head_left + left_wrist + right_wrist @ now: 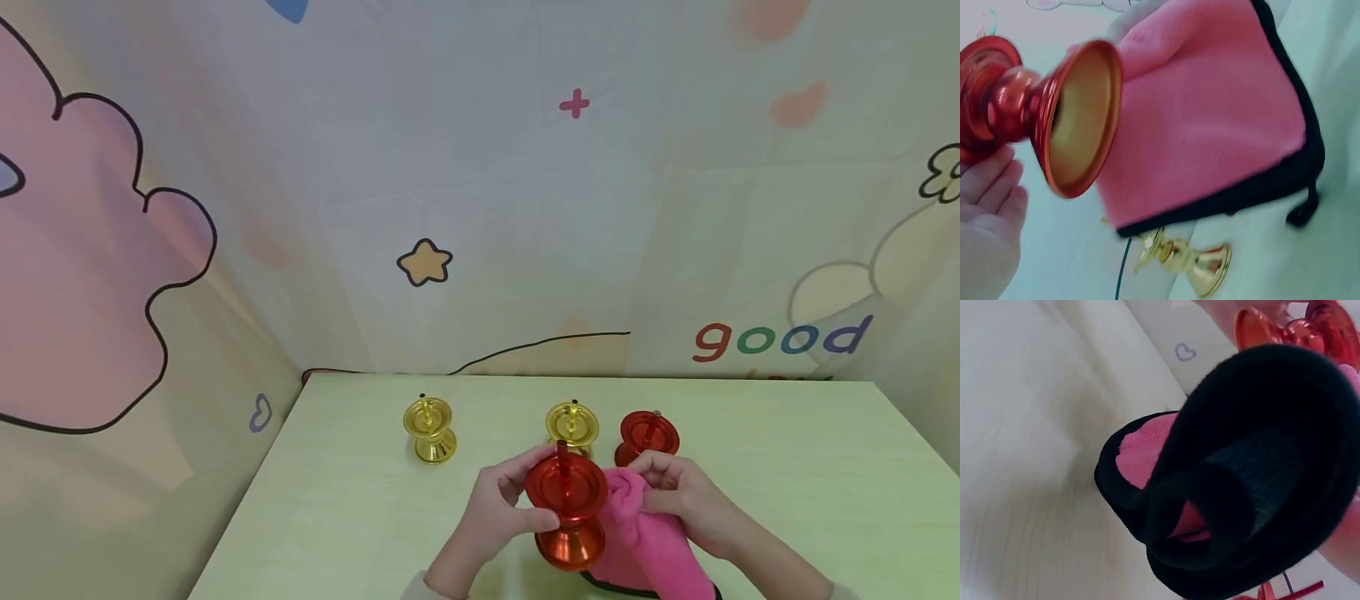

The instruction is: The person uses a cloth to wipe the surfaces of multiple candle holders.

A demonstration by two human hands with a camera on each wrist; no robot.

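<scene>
My left hand (491, 510) grips a red metal candle holder (568, 492) by its upper dish, thumb in front and fingers behind. The holder is upright in the head view, its spike pointing up; the left wrist view shows its hollow flared base (1082, 119). Right beside it, my right hand (686, 502) pinches a pink cloth (652, 546) with black edging, bunched against the holder's side. The cloth hangs down in folds, and its dark grey-blue underside (1260, 469) shows in the right wrist view. Part of the right hand's fingers is hidden by the cloth there.
A second red candle holder (649, 435) stands just behind my right hand. One gold candle holder (572, 425) is behind the held one, partly covered by it, and another gold candle holder (430, 429) stands farther left on the pale table (337, 500). A printed curtain (487, 167) backs the table.
</scene>
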